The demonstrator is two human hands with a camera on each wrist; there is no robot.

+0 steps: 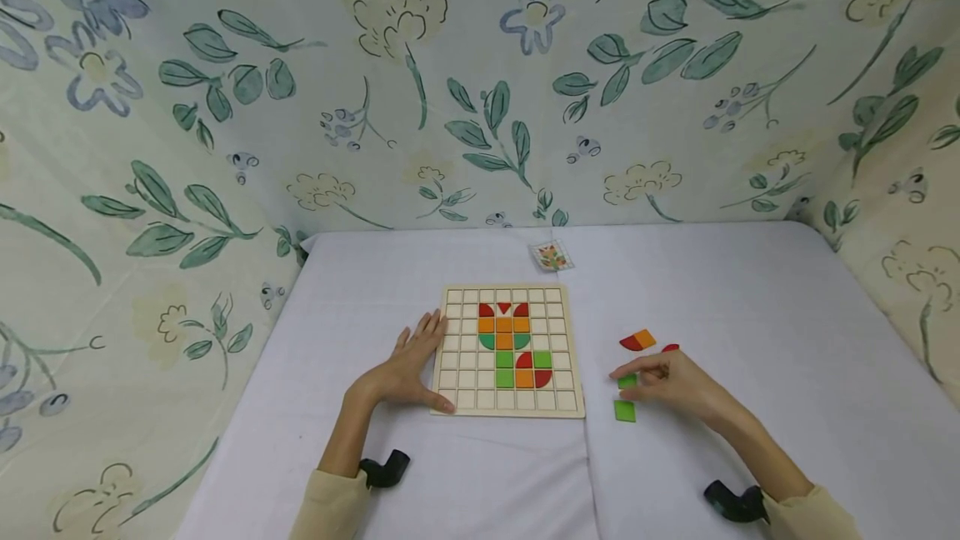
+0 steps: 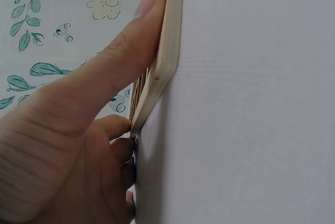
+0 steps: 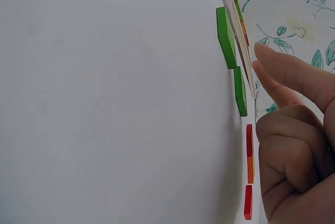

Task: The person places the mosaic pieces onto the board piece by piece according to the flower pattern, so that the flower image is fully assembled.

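Observation:
My left hand (image 1: pixel 408 365) lies spread along the left edge of a wooden grid board (image 1: pixel 457 399), its thumb on the near left corner. In the left wrist view the thumb (image 2: pixel 125 51) rests over the board's rim. Red, orange and green tiles (image 1: pixel 505 325) form a pattern in the board's cells. Right of the board, my right hand (image 1: pixel 671 382) hovers with thumb and index finger apart over a green square tile (image 1: pixel 627 382), which it partly covers. The right wrist view shows nothing between those fingertips (image 3: pixel 264 51), while the other fingers are curled.
Another green square tile (image 1: pixel 625 412) lies just nearer. Beyond the right hand are an orange tile (image 1: pixel 644 337) touching a red rounded one (image 1: pixel 631 343), and a red piece (image 1: pixel 671 347) partly hidden. A small pattern card (image 1: pixel 551 256) lies behind the board on the white cloth (image 1: pixel 375 273).

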